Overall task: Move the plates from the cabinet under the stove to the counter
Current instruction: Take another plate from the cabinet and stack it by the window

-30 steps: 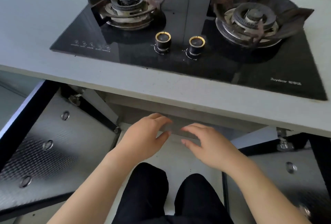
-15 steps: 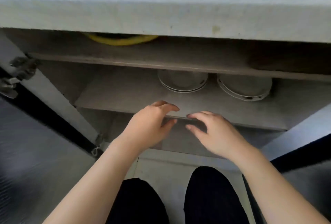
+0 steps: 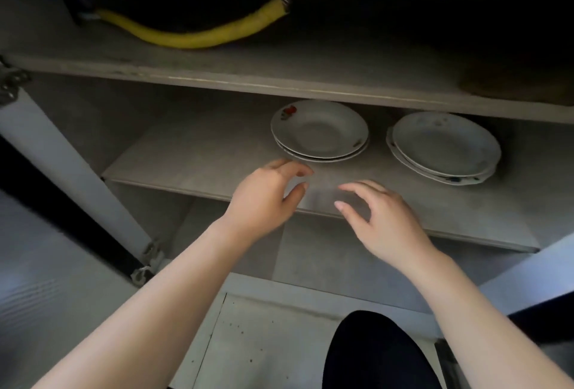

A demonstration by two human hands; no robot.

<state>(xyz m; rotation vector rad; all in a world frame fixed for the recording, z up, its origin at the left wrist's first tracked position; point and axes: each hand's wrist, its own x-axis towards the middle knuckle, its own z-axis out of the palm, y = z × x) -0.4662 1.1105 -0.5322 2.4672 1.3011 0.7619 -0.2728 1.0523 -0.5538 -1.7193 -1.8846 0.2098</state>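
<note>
Plates (image 3: 320, 130) sat in two stacks on the cabinet shelf (image 3: 202, 152); your left hand (image 3: 264, 196) and right hand (image 3: 385, 221) hovered near them, loosely curled, grasping nothing.

plates (image 3: 320, 132): glossy ceramic | shelf (image 3: 198, 152): matt woodgrain | hose (image 3: 192, 37): yellow rubbery

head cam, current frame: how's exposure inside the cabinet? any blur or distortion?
Head view: top compartment behind the yellow hose drops to near black, worst upper right; left plate stack and right plate stack dim but readable, no glare; fingertips of left hand and right hand soft, smeared patch on the shelf between them; cabinet lines slant, slight wide-angle bow.
</note>
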